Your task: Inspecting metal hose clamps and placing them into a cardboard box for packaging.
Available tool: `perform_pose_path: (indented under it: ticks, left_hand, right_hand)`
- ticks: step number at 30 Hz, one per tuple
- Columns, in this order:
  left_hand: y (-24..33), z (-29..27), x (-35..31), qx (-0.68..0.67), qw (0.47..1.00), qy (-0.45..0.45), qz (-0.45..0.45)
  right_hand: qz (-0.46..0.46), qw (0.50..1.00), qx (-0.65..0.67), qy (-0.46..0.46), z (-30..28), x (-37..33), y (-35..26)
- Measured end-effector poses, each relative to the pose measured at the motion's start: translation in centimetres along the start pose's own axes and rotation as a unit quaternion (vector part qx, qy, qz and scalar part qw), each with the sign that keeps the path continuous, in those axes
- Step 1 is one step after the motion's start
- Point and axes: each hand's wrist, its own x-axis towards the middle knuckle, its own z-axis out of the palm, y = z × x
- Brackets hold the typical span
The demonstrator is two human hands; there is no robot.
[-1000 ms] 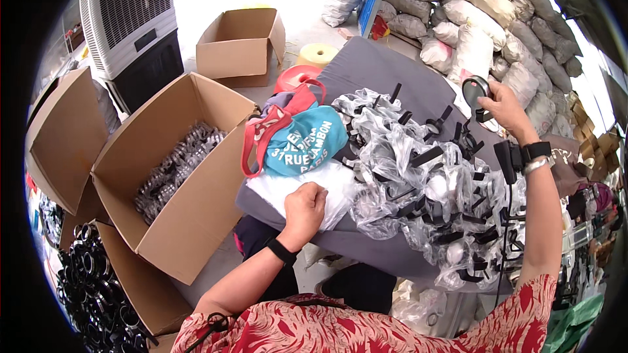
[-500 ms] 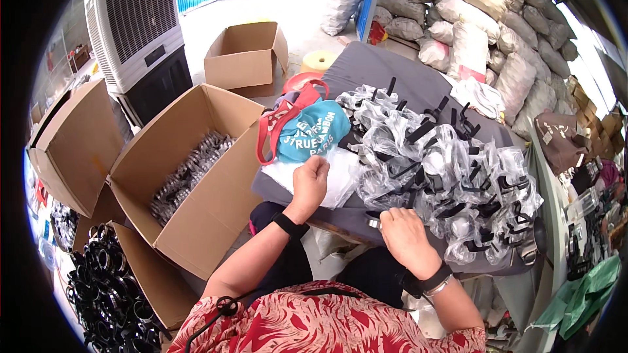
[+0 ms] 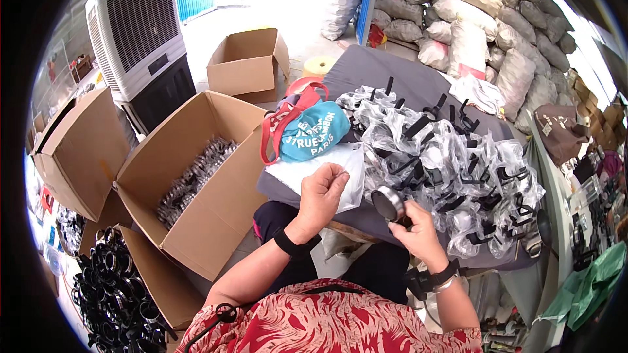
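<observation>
My right hand (image 3: pixel 418 235) grips a round part with a dark face and a silver rim (image 3: pixel 388 203) by its near side. It is held tilted above the front edge of the padded table. My left hand (image 3: pixel 320 196) is closed in a pinch over a stack of thin white plastic bags (image 3: pixel 297 171); whatever is between its fingertips is too small to make out. Just beyond lies a turquoise cloth bag (image 3: pixel 314 132) with red straps. To the right, a heap of plastic-wrapped parts with black handles (image 3: pixel 445 176) covers much of the table.
An open carton (image 3: pixel 216 222) with shiny wrapped parts stands left of the table. Loose black rings (image 3: pixel 114 287) are piled at lower left. Farther off are another carton (image 3: pixel 242 62), an air cooler (image 3: pixel 134 33) and stacked sacks (image 3: pixel 468 46). A grey cover (image 3: pixel 373 68) lies over the table.
My right hand has turned and lifted the round part, so that its dark face now shows. My left hand has shifted slightly right and down, still pinched.
</observation>
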Motion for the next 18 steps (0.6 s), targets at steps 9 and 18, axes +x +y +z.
perform_pose_path:
  ticks: [9,18]
  left_hand:
    - [1.6,3.8,-2.9,-0.046,0.991,-0.12,-0.018]
    - [1.8,3.6,-2.5,-0.242,0.95,-0.096,-0.172]
  right_hand:
    - [0.072,0.762,0.642,0.042,3.0,-1.9,-1.8]
    - [0.056,0.899,0.434,0.024,1.6,-1.6,-1.7]
